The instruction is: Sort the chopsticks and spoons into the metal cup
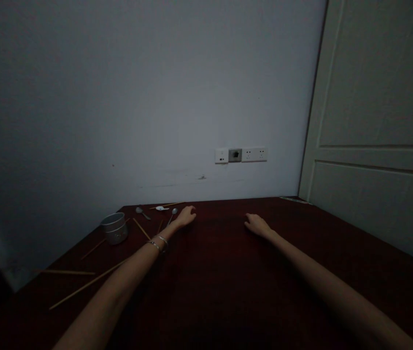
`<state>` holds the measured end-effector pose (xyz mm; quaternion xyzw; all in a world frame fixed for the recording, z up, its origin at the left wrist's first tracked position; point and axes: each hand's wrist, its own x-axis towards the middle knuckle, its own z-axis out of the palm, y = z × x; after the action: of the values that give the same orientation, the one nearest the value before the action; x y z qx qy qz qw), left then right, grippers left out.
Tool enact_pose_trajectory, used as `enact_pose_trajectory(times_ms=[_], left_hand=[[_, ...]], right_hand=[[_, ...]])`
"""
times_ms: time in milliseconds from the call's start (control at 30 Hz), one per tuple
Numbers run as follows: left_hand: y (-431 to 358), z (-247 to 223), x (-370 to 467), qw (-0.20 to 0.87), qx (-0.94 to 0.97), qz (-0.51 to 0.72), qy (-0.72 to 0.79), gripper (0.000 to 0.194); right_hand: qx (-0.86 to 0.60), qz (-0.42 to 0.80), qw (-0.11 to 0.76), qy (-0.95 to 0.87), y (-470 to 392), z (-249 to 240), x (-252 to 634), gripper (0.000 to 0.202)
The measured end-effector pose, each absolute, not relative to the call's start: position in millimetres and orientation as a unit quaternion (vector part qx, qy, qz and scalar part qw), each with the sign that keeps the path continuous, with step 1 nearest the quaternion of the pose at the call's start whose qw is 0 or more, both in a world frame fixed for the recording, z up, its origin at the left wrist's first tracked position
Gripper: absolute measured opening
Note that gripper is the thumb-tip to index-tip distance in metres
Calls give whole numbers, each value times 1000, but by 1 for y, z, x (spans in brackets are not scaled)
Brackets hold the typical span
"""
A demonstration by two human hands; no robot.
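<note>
My left hand (187,216) rests on the dark red table (213,282), fingers loosely apart and holding nothing. Bracelets circle that wrist. Just left of it lies a metal spoon (174,212), its handle running down towards my forearm. A white spoon (161,208) and another metal spoon (142,212) lie farther left. My right hand (258,225) lies on the bare tabletop to the right, fingers stretched forward with nothing in them. A grey cylindrical holder (116,230) stands upright at the left. Several chopsticks (82,289) are scattered around it, some partly hidden by my left arm.
Behind the table rises a pale wall (177,97) with a row of sockets (254,154). A light panelled door (381,116) borders the right side. A thin flat strip (296,200) lies at the table's back right corner.
</note>
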<state>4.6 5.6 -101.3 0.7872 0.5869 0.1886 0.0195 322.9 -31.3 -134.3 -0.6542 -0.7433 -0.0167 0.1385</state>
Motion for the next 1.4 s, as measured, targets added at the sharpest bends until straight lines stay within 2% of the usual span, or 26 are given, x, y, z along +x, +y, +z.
enact_pose_trajectory(times_ms=[100, 200, 367, 467, 567, 700, 833, 967, 1200, 1400], left_hand=[[-10, -73, 1, 26, 804, 218, 552, 33], [-35, -43, -7, 48, 816, 313, 484, 30], [-86, 10, -25, 79, 819, 402, 401, 39], [-111, 37, -46, 32, 835, 379, 397, 35], [-132, 50, -77, -54, 867, 272, 414, 20], [-158, 42, -126, -79, 866, 150, 470, 19], [-185, 20, -178, -46, 832, 48, 551, 17], [-203, -5, -221, -2, 790, -4, 614, 16], [-213, -31, -285, 13, 688, 25, 725, 18], [-214, -46, -360, 32, 614, 65, 786, 21]], right_hand=[[-588, -15, 148, -795, -23, -121, 307, 35], [-492, -32, 168, -854, -19, -105, 280, 39], [-374, -49, 157, -913, -30, -79, 214, 38], [-322, -44, 142, -935, -43, -69, 172, 33], [-277, -27, 141, -950, -58, -66, 136, 30], [-216, 3, 137, -967, -73, -66, 100, 23], [-188, 17, 129, -973, -76, -67, 76, 20], [-181, 40, 135, -973, -65, -67, 52, 22], [-183, 128, 119, -967, -54, -79, 7, 27], [-112, 95, 97, -984, -76, -96, -18, 27]])
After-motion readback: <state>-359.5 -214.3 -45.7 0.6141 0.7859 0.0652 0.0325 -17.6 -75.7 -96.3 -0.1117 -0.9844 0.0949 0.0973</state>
